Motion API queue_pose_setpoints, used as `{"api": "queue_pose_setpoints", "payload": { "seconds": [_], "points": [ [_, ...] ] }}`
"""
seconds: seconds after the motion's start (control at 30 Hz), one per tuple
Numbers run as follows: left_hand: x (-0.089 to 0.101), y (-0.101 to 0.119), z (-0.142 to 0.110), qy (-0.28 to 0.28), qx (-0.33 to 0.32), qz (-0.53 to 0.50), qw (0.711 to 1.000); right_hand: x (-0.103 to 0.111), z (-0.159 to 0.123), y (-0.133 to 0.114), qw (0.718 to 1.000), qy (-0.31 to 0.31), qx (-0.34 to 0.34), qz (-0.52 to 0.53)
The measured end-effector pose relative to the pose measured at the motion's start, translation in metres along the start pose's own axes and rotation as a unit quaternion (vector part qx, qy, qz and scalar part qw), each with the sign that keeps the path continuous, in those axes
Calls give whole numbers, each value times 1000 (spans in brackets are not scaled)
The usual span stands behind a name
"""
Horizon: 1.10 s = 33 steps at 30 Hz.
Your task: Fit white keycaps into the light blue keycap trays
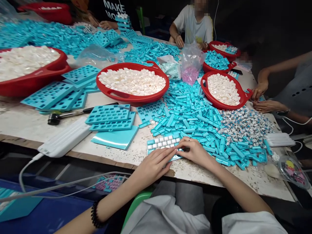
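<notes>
A small blue toy keyboard [162,143] with white keys, and a few blue ones, lies on the table in front of me. My left hand [156,162] rests across its near side, fingers stretched out and covering the lower rows. My right hand [193,151] is at its right end, thumb and fingers closed in a pinch against the left fingertips. Whatever the pinch holds is hidden. Just beyond is a heap of blue rectangular plastic pieces [190,107].
Red bowls of white keys [131,81] stand behind. Blue key plates [109,115], a hammer-like tool [55,117] and a white power strip [65,138] lie left. Small white-and-blue parts [243,125] are heaped right. Other people's hands [263,97] work around the table.
</notes>
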<state>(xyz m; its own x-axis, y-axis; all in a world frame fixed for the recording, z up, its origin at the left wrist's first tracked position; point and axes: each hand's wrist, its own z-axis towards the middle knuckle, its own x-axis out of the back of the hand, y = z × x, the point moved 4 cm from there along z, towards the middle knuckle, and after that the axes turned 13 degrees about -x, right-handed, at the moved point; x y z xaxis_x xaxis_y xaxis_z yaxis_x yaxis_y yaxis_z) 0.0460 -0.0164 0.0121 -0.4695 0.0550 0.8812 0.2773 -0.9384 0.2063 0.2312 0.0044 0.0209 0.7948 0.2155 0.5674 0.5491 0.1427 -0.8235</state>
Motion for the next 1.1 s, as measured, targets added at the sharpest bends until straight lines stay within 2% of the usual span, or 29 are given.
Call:
{"api": "queue_pose_setpoints", "payload": {
  "seconds": [0.13, 0.33, 0.47, 0.63, 0.83, 1.1],
  "points": [
    [1, -1, 1, -25, -18, 11, 999, -2, 1, 3, 1000, -2, -8, -13],
    [4, 0, 4, -9, -9, -14, 1000, -3, 1, 2, 999, -5, -9, -34],
    [4, 4, 6, -22, -6, -32, 999, 11, 3, 0, 999, -24, -24, 16],
    [1, 9, 4, -57, -3, -31, 998, 34, 5, -1, 997, 26, -45, 60],
    [-1, 11, 5, -77, -6, -15, 997, 17, 1, -1, 998, -53, -20, 25],
    [-6, 20, 5, -143, -5, 34, 989, 30, 5, -2, 997, -41, -54, 34]
  ]
}}
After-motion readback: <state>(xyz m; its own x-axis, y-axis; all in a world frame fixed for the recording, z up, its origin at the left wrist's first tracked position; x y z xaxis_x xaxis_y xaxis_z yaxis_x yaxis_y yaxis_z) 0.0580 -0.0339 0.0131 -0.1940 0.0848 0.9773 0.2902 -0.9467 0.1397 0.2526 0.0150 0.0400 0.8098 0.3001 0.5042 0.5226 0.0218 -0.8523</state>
